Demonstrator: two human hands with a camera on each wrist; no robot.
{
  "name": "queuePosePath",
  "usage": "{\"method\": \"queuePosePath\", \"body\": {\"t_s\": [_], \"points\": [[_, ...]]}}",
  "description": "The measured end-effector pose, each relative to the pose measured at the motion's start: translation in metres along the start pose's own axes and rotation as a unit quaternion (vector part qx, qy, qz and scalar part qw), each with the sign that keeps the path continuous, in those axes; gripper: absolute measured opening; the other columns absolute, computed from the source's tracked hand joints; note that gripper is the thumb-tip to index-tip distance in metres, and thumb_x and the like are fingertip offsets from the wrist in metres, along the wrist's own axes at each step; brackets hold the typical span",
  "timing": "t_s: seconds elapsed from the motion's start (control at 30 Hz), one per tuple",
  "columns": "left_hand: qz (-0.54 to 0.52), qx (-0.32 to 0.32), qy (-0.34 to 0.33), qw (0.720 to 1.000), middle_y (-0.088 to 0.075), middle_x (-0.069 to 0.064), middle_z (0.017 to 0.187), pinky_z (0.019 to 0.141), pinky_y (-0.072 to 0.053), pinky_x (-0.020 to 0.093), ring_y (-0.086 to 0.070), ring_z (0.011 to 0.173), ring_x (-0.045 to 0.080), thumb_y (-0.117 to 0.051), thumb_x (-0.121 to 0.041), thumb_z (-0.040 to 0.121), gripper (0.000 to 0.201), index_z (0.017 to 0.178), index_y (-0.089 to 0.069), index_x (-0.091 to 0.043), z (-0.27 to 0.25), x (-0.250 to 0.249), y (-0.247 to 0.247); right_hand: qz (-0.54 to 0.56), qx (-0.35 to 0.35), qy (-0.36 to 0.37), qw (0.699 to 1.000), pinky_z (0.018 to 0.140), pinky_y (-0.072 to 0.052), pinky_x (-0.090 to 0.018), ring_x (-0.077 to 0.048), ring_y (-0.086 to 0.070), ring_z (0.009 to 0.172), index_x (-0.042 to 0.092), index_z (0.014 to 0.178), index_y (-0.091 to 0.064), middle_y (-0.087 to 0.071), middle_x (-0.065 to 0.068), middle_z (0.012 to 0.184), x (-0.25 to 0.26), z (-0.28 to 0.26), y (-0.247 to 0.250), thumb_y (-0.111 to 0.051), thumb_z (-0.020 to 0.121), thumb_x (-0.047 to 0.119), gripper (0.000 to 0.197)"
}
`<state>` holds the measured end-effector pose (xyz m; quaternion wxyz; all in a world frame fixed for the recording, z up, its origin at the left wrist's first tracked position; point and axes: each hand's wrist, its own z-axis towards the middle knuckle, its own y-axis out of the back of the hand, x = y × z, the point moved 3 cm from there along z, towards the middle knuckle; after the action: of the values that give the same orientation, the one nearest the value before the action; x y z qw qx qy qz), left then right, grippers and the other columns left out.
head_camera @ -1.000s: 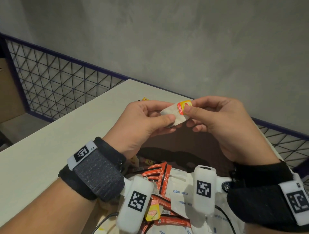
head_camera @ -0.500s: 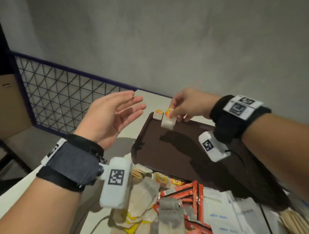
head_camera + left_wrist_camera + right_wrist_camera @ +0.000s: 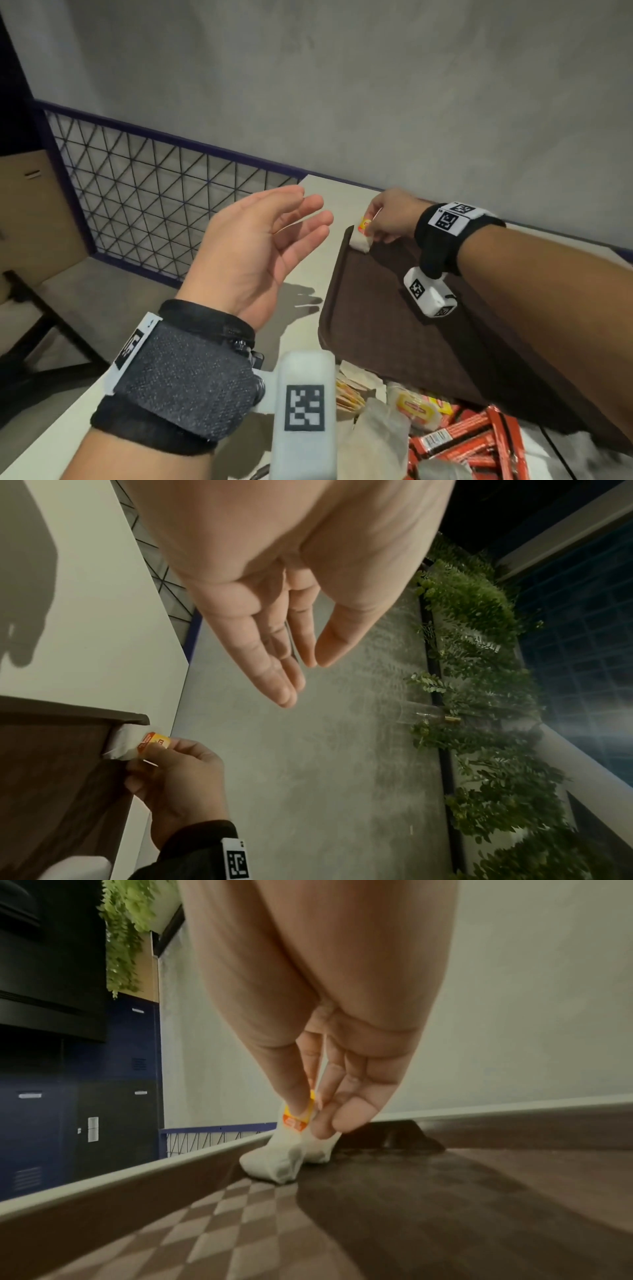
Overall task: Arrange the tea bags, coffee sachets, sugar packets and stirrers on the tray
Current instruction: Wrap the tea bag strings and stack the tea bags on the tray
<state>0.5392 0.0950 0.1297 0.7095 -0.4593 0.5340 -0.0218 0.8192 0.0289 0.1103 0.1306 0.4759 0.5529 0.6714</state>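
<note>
A dark brown tray [image 3: 394,325] lies on the white table [image 3: 68,404]. At its far left corner my right hand [image 3: 371,228] pinches the yellow-and-red tag of a white tea bag [image 3: 360,241], whose pouch rests against the tray rim [image 3: 137,1175]. In the right wrist view two white tea bags [image 3: 287,1153] sit side by side in that corner, thumb and forefinger on the tag [image 3: 298,1115]. My left hand [image 3: 274,236] hovers empty above the table left of the tray, fingers straight and spread. The left wrist view shows the left hand [image 3: 291,647] and the tea bag [image 3: 126,744].
A heap of red coffee sachets [image 3: 472,442], yellow-tagged tea bags [image 3: 414,407], white packets and paper lies at the tray's near edge. A blue-framed wire mesh fence [image 3: 154,202] runs behind the table, with a grey wall [image 3: 342,85] beyond.
One second ago both hands held the tea bag together. The left hand let go and stayed raised and open; the right hand carried the bag to the tray's far left corner and lowered it there.
</note>
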Motion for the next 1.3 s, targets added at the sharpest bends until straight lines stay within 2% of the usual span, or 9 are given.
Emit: {"method": "queuePosePath", "body": {"t_s": [0.1, 0.3, 0.4, 0.53, 0.83, 0.9, 1.03, 1.1, 1.3], "points": [[0.003, -0.007, -0.001, 1.0, -0.076, 0.017, 0.092, 0.072, -0.064, 0.029, -0.077, 0.081, 0.026, -0.066, -0.005, 0.095, 0.01, 0.104, -0.066, -0.002, 0.001, 0.0, 0.001, -0.024, -0.044, -0.004, 0.999, 0.072, -0.064, -0.046, -0.03, -0.074, 0.076, 0.013, 0.08, -0.067, -0.072, -0.014, 0.08, -0.001, 0.011, -0.004, -0.077, 0.078, -0.003, 0.019], [0.029, -0.008, -0.003, 1.0, -0.076, 0.016, 0.093, 0.072, -0.063, 0.028, -0.077, 0.081, 0.025, -0.066, -0.005, 0.095, 0.008, 0.102, -0.066, -0.002, 0.001, 0.003, 0.002, -0.032, -0.072, 0.006, 0.997, 0.071, -0.062, -0.043, -0.031, -0.068, 0.077, 0.013, 0.127, -0.054, -0.07, -0.016, 0.102, 0.002, 0.005, -0.004, -0.076, 0.083, 0.017, 0.049], [0.042, -0.004, -0.001, 0.999, -0.075, 0.014, 0.093, 0.073, -0.062, 0.026, -0.076, 0.082, 0.022, -0.065, -0.006, 0.095, 0.006, 0.101, -0.064, -0.005, 0.0, 0.003, 0.001, 0.003, -0.063, 0.004, 0.998, 0.064, -0.061, -0.039, -0.029, -0.069, 0.08, 0.011, 0.125, -0.056, -0.065, -0.014, 0.101, 0.006, -0.025, 0.01, -0.072, 0.089, 0.018, 0.04], [0.059, 0.01, 0.008, 0.998, -0.075, 0.01, 0.093, 0.074, -0.061, 0.024, -0.076, 0.083, 0.019, -0.065, -0.009, 0.096, 0.013, 0.109, -0.062, -0.006, -0.002, 0.008, -0.002, 0.06, 0.015, 0.046, 0.997, 0.05, -0.047, -0.025, -0.014, -0.062, 0.056, 0.006, 0.101, -0.067, -0.064, -0.011, 0.082, 0.013, -0.105, 0.026, -0.07, 0.093, 0.016, 0.013], [0.081, 0.027, 0.021, 0.996, -0.074, 0.005, 0.091, 0.082, -0.06, 0.023, -0.075, 0.088, 0.016, -0.063, -0.013, 0.098, 0.014, 0.111, -0.06, -0.009, -0.016, 0.014, -0.012, -0.016, 0.237, 0.131, 0.962, 0.074, -0.059, -0.038, -0.015, -0.068, 0.073, 0.021, 0.093, -0.078, -0.076, -0.001, 0.085, 0.0, -0.284, 0.028, -0.077, 0.086, 0.032, 0.014], [0.087, 0.028, 0.02, 0.996, -0.075, 0.005, 0.091, 0.082, -0.06, 0.024, -0.075, 0.087, 0.017, -0.064, -0.012, 0.098, 0.01, 0.107, -0.062, -0.008, -0.021, 0.016, -0.016, -0.032, 0.239, 0.149, 0.959, 0.077, -0.059, -0.044, -0.018, -0.068, 0.079, 0.03, 0.102, -0.074, -0.074, 0.005, 0.089, 0.0, -0.307, 0.026, -0.082, 0.078, 0.044, 0.028], [0.112, 0.045, 0.016, 0.993, -0.073, 0.009, 0.091, 0.082, -0.061, 0.026, -0.073, 0.085, 0.02, -0.064, -0.01, 0.097, 0.004, 0.095, -0.066, -0.006, -0.033, 0.022, -0.024, -0.14, 0.213, 0.201, 0.946, 0.081, -0.05, -0.021, 0.003, -0.053, 0.098, 0.058, 0.125, -0.047, -0.05, 0.025, 0.109, 0.0, -0.347, 0.016, -0.083, 0.064, 0.066, 0.072], [0.124, 0.061, 0.014, 0.99, -0.073, 0.01, 0.092, 0.079, -0.061, 0.027, -0.074, 0.084, 0.021, -0.064, -0.01, 0.097, 0.004, 0.097, -0.065, -0.005, -0.036, 0.023, -0.028, -0.179, 0.201, 0.244, 0.932, 0.09, -0.048, -0.024, 0.0, -0.045, 0.108, 0.061, 0.131, -0.037, -0.04, 0.024, 0.118, 0.001, -0.363, 0.001, -0.081, 0.066, 0.066, 0.079], [0.104, 0.086, -0.013, 0.991, -0.073, 0.011, 0.094, 0.079, -0.06, 0.029, -0.074, 0.083, 0.022, -0.065, -0.011, 0.098, 0.007, 0.099, -0.062, -0.006, -0.042, 0.017, -0.042, -0.249, 0.105, 0.327, 0.906, 0.087, -0.047, -0.033, -0.016, -0.047, 0.102, 0.041, 0.124, -0.056, -0.045, 0.011, 0.117, -0.001, -0.363, -0.03, -0.066, 0.091, 0.046, 0.035]]}}
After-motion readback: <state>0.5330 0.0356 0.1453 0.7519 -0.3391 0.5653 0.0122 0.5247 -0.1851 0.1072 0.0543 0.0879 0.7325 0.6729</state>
